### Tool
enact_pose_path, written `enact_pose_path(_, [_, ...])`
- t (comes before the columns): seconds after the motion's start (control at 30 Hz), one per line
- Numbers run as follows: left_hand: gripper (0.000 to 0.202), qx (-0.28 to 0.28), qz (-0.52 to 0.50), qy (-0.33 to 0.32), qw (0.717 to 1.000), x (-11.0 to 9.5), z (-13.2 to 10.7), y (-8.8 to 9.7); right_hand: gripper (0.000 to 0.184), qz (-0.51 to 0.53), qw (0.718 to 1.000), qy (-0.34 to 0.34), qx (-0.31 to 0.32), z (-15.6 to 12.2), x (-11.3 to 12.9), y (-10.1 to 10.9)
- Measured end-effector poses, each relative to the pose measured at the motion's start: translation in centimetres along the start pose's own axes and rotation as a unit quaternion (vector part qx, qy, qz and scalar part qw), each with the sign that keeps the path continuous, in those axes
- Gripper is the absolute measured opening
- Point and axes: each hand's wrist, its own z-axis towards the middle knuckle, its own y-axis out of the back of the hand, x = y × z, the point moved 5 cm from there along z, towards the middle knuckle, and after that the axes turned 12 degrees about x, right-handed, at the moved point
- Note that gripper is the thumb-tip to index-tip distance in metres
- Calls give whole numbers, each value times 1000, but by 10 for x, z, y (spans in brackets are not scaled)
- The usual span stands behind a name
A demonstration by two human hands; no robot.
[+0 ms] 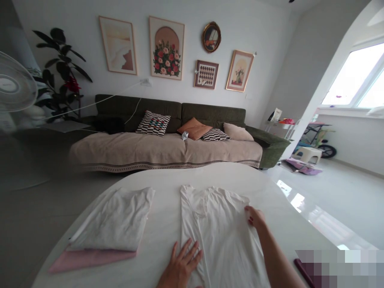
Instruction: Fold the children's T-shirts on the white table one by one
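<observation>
A white shirt (222, 232) lies spread lengthwise on the white table in front of me, its neckline at the far end. A strip along its left side is folded inward over the body. My left hand (183, 264) rests flat on that folded strip, fingers spread. At the shirt's far right edge, near the shoulder, my right hand (255, 217) has its fingers curled and pinched on the fabric. To the left sits a stack of folded clothes, a whitish garment (115, 220) on top of a pink one (93, 259).
The white table (168, 180) has a curved rim. Beyond it stands a green sofa (273, 148) with a beige cover and several cushions. A fan (15, 84) is at the left. A dark red object (303, 272) lies at the lower right, beside a blurred-out patch.
</observation>
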Motion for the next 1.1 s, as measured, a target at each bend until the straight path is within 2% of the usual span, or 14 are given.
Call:
enact_pose_path(0.1, [77, -7, -2, -1, 1000, -4, -2, 4, 30, -15, 1000, 16, 2, 0, 19, 1])
enact_pose_path(0.2, [77, 5, -7, 7, 1000, -10, -6, 9, 26, -40, 997, 66, -6, -5, 54, -12])
enact_pose_path(0.27, [77, 10, -9, 11, 1000, -14, -9, 13, 23, -63, 992, 110, -4, -16, 84, -33])
enact_pose_path(0.4, [76, 5, -22, 22, 1000, -20, -13, 18, 18, -118, 974, 190, 32, -53, 130, -98])
enact_pose_path(0.5, [74, 4, -33, 28, 999, -22, -15, 21, 18, -153, 964, 210, 47, -76, 138, -133])
enact_pose_path(0.6, [73, 5, -37, 28, 999, -25, -17, 23, 17, -172, 961, 210, 50, -85, 135, -143])
enact_pose_path(0.7, [72, 1, -37, 36, 999, -27, -19, 25, 17, -179, 957, 219, 64, -88, 135, -142])
enact_pose_path(0.8, [71, -1, -31, 40, 999, -28, -20, 26, 18, -183, 944, 254, 108, -94, 139, -142])
enact_pose_path(0.9, [71, -8, -25, 37, 999, -28, -20, 25, 40, -180, 934, 275, 142, -102, 129, -126])
enact_pose_path(0.97, [70, -14, -25, 36, 999, -27, -19, 24, 49, -179, 943, 246, 136, -107, 102, -99])
enact_pose_path(1.1, [71, -24, -19, 34, 999, -26, -18, 22, 43, -204, 962, 135, 125, -128, 16, -34])
